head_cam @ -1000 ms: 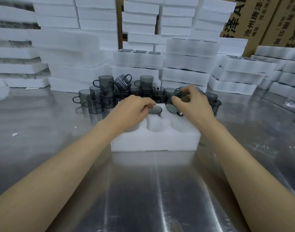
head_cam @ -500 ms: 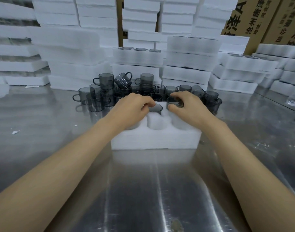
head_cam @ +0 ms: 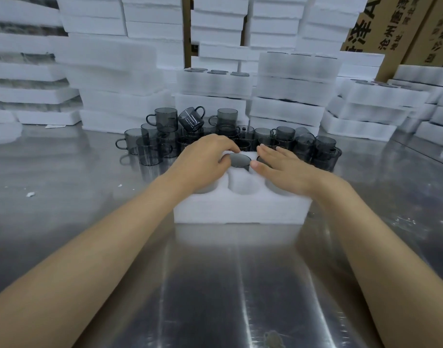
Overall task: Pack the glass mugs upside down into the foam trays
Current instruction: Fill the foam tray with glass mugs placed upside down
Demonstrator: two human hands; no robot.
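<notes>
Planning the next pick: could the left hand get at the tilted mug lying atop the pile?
Probably yes. The tilted mug lies on top of the pile with nothing over it, just beyond the left hand, which must first release the seated mug.

packing warehouse: stacked foam trays [head_cam: 110,64], printed cartons [head_cam: 391,26], steel table [head_cam: 64,197]

Steel table [head_cam: 240,285] w/ foam tray [head_cam: 240,209], grey glass mugs [head_cam: 150,154] behind it, foam stacks [head_cam: 120,79] at back
</notes>
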